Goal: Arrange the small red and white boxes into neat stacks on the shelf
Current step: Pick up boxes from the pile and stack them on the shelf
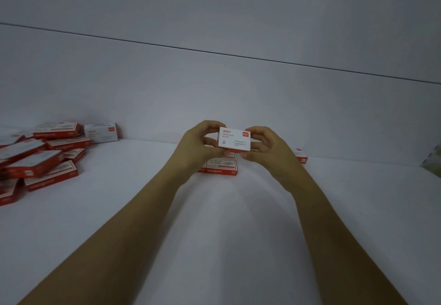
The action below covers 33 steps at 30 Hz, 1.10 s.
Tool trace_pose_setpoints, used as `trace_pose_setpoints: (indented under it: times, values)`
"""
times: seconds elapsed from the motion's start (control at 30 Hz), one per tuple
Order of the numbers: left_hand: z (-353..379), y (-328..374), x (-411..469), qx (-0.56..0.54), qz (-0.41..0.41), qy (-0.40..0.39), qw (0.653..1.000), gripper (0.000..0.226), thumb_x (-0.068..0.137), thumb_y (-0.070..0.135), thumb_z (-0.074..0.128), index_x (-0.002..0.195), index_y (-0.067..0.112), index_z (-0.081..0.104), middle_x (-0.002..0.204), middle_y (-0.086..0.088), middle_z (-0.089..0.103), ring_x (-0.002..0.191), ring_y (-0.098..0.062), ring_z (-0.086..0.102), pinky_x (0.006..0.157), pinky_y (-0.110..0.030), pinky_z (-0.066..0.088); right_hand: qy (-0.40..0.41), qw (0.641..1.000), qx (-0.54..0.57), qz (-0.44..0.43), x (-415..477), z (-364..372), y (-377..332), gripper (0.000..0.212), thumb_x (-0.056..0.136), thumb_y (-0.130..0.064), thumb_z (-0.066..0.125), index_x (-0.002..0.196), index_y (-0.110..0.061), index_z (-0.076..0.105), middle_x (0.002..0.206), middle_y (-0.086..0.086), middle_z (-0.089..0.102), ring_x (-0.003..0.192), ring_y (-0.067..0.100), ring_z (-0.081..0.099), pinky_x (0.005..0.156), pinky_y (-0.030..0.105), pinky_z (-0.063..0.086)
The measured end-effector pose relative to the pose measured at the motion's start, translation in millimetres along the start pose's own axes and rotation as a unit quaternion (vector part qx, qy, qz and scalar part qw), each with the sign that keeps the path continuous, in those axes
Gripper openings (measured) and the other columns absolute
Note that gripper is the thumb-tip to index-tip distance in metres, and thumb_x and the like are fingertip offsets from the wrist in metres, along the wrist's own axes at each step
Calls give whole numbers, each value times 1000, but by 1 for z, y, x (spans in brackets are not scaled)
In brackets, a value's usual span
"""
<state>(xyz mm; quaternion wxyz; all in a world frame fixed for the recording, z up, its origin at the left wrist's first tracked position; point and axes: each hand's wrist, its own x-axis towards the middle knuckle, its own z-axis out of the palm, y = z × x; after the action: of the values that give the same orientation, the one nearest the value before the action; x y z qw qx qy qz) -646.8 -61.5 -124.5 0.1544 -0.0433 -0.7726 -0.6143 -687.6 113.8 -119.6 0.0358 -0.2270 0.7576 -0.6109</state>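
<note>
box (234, 139) pinched between both hands

Your left forearm (133, 221) and right forearm (334, 223) stretch forward and converge, with your left hand (200, 148) and right hand (267, 148) raised level, fingers curled, pinching opposite ends of one small box (234, 138).

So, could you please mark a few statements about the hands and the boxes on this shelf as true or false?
1. The left hand and the right hand both grip one small box. True.
2. The loose pile lies on the right. False: it lies on the left of the shelf.
3. A low stack lies below the small box. True.
4. The small box's facing side is all red. False: it is mostly white.
</note>
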Motion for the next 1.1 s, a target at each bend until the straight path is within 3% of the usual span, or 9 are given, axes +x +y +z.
trace_pose_setpoints:
  times: [0.1,0.3,0.43,0.53,0.63,0.83,0.97,1.03,1.1]
  values:
    - [2,7,-3,20,34,6,999,53,68,5,81,112,23,58,111,9,63,88,-15,64,75,-29,59,-6,999,10,31,1,3,2,46,79,2,69,117,-14,49,121,4,60,100,16,63,72,17,56]
    - [11,11,-8,87,110,-12,990,52,66,8,82,110,26,59,105,14,60,80,-7,61,73,-20,55,-18,999,-10,41,-1,14,4,48,78,5,67,121,-7,49,110,9,64,83,6,64,64,7,50]
    - [11,9,-9,98,121,-6,988,48,68,11,81,108,25,59,103,12,60,80,-6,60,71,-16,53,-13,999,-1,43,0,15,5,51,77,7,67,122,-5,48,114,12,63,84,8,64,64,9,52]
    - [11,9,-8,119,137,17,983,46,72,12,79,107,25,53,108,11,56,86,-6,58,73,-11,53,21,999,-8,26,2,15,4,49,77,4,69,119,-11,47,117,11,60,93,19,65,72,18,55]
    - [11,7,-9,152,152,35,976,47,76,7,74,106,26,43,115,7,51,96,-10,54,73,-6,51,83,994,-59,-33,1,16,1,44,80,1,68,110,-19,42,113,1,56,103,21,60,78,25,57]
    - [11,1,-11,240,245,83,936,41,81,-1,66,116,10,48,119,-5,54,100,-9,48,77,4,41,168,961,-158,-156,-9,23,-7,43,83,0,65,101,-22,33,115,3,52,100,15,57,79,15,54]
    - [7,-2,-8,273,307,119,904,47,78,-4,67,117,13,47,114,-8,58,96,-2,45,87,-7,38,205,936,-173,-230,-12,25,-5,36,81,2,67,100,-15,42,108,-1,52,97,13,57,75,9,52]
    - [5,-3,-6,282,325,131,893,51,77,-4,67,116,17,44,113,-8,58,95,-4,46,88,-10,37,218,918,-190,-271,-11,26,-2,33,79,3,67,103,-7,47,109,7,55,97,17,59,77,8,50]
    - [4,-3,-6,290,340,148,882,51,75,-6,68,115,15,44,111,-11,59,95,-11,51,88,-10,37,223,902,-205,-307,-9,27,0,38,78,4,67,105,-11,45,110,16,56,97,18,59,78,8,49]
